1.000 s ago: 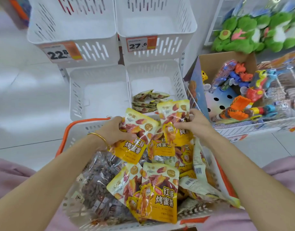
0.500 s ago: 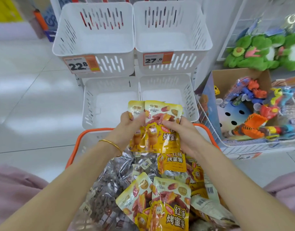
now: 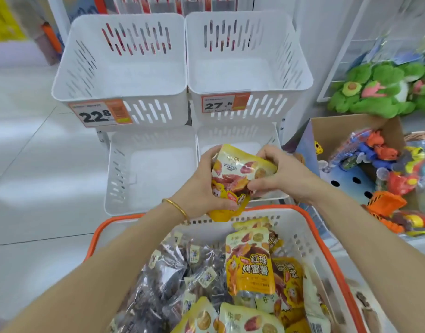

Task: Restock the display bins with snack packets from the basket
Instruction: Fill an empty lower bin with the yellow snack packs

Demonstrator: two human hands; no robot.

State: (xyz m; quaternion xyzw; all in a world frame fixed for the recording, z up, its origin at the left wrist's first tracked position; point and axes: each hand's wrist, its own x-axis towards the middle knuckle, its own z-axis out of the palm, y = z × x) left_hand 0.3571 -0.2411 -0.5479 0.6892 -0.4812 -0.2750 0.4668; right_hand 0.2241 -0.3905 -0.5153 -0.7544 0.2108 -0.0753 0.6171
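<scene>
Both hands hold a small stack of yellow snack packets [image 3: 240, 174] over the far rim of the basket, in front of the lower right bin [image 3: 266, 134]. My left hand [image 3: 202, 186] grips the stack's left side and bottom. My right hand [image 3: 278, 174] pinches its right edge. The white basket with an orange rim [image 3: 310, 219] sits close in front of me and holds several more yellow packets [image 3: 250, 263] and silver-dark packets [image 3: 173, 272]. The lower left bin [image 3: 125, 169] and both upper bins [image 3: 120, 54] show white insides.
The upper bins carry price tags reading 22.8 [image 3: 99, 114] and 27.6 [image 3: 224, 103]. A cardboard box of colourful plastic toys [image 3: 380, 164] stands at the right, with green plush toys [image 3: 384, 90] behind it. Pale tiled floor lies to the left.
Both hands gathered the yellow packets into one stack, lifted it out of the basket and carried it forward over the lower right bin. The view has tilted up toward the bins.
</scene>
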